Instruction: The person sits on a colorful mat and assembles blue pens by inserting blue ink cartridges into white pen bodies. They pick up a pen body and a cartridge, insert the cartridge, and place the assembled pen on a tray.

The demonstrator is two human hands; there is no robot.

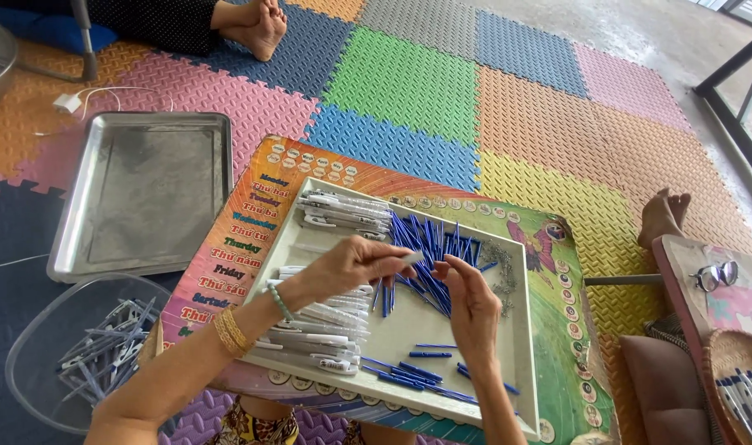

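Left hand [355,265]: fingers pinched on a short white plastic pen barrel [410,258], held level above the shallow cream rectangular tray [524,363], its tip towards the other hand. A green bead bracelet and gold bangles sit at the wrist.

Right hand [468,301]: raised just beside the barrel's end, fingers drawn narrow; whether it grips a small part cannot be told.

Tray contents, sorted by kind so each lies within reach:
- heap of thin blue plastic pen refills [429,247], centre, directly under both hands;
- rows of white pen barrels [343,213] at the far left corner, more along the near left side;
- small grey tangle of metal springs [499,272], right of the refills.

The tray rests on a low colourful picture-printed counter [557,321].

Surroundings: an empty steel baking tray [145,194] and a clear plastic bowl of grey-white pens [96,346] on the foam puzzle-mat floor [409,82], left of the counter. Another person's bare feet [256,25] at the top edge.
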